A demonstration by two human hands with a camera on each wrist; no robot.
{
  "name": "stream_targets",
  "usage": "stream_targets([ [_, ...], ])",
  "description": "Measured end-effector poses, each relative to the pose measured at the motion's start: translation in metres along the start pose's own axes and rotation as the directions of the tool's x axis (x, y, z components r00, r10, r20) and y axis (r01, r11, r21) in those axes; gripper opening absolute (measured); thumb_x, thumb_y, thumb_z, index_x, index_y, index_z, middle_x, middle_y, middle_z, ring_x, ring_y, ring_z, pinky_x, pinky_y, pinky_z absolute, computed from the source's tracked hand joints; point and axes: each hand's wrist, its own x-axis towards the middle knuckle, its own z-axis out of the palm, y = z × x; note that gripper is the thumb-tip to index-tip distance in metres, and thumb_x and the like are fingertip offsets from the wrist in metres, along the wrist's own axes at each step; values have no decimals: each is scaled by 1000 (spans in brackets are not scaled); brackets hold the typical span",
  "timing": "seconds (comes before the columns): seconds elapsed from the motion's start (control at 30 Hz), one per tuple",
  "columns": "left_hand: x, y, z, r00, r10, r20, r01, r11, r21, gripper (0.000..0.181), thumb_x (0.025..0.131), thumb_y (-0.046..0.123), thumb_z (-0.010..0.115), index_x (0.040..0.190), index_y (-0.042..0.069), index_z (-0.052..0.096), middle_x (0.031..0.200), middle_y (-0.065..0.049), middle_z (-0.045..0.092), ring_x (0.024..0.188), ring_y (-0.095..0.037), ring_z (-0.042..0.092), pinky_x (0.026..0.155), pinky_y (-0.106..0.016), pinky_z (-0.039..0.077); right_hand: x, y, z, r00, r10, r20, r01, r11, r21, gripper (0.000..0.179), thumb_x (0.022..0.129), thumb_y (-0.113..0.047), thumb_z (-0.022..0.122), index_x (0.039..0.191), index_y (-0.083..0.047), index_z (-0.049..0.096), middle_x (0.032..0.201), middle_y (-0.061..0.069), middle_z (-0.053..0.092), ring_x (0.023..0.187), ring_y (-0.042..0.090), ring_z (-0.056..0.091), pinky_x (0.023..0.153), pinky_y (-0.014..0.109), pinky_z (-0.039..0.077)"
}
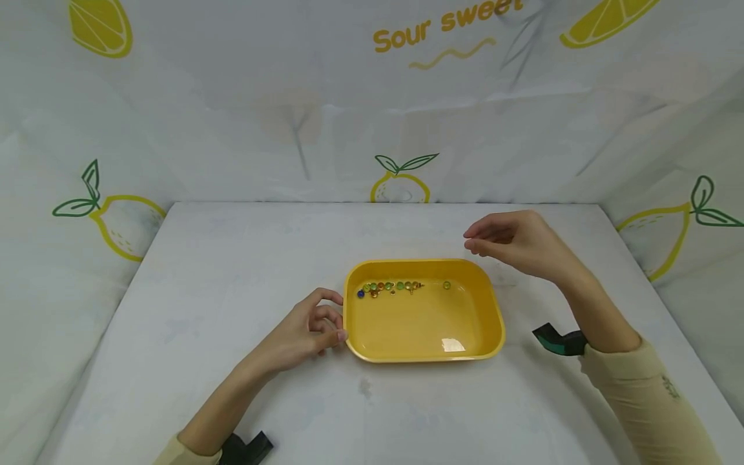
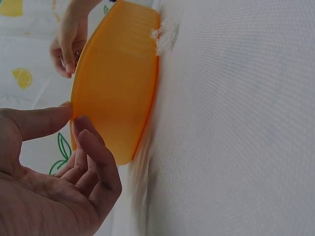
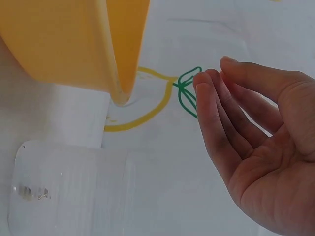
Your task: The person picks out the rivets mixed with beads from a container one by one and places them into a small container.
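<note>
A yellow tray [image 1: 430, 332] stands on the white table, with a row of small round beads [image 1: 388, 286] along its far side. They are mostly green and amber, with a blue one at the left end and tiny gold charms among them; a single bead [image 1: 446, 285] lies apart to the right. My left hand [image 1: 310, 329] holds the tray's left rim, thumb at the edge and fingers curled by the outer wall. Beyond the tray's far right corner, my right hand [image 1: 520, 242] hovers with loosely bent fingers, and nothing shows between thumb and fingertips.
In the right wrist view a clear plastic box [image 3: 59, 167] with a few tiny bits inside stands beside the tray. White cloth [image 1: 349, 129] printed with lemons hangs behind the table. Dark straps [image 1: 560, 340] stick out at both wrists.
</note>
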Motion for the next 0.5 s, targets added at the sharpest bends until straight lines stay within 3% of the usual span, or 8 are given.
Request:
stream_targets([
  [0.37, 0, 0, 0, 1000, -2, -1, 2, 1000, 1, 55, 98, 13, 77, 142, 4, 45, 102, -10, 69, 79, -21, 63, 63, -28, 53, 8, -23, 5, 996, -66, 60, 69, 997, -40, 14, 97, -15, 83, 110, -11, 81, 101, 6, 82, 83, 9, 76, 78, 17, 61],
  [0.5, 0, 1, 0, 1000, -3, -2, 3, 1000, 1, 55, 98, 13, 77, 142, 4, 45, 102, -10, 69, 79, -21, 63, 63, -28, 53, 14, -30, 9, 993, -68, 94, 72, 997, -34, 14, 97, -16, 83, 109, -11, 81, 100, 6, 82, 86, 19, 78, 79, 18, 61],
])
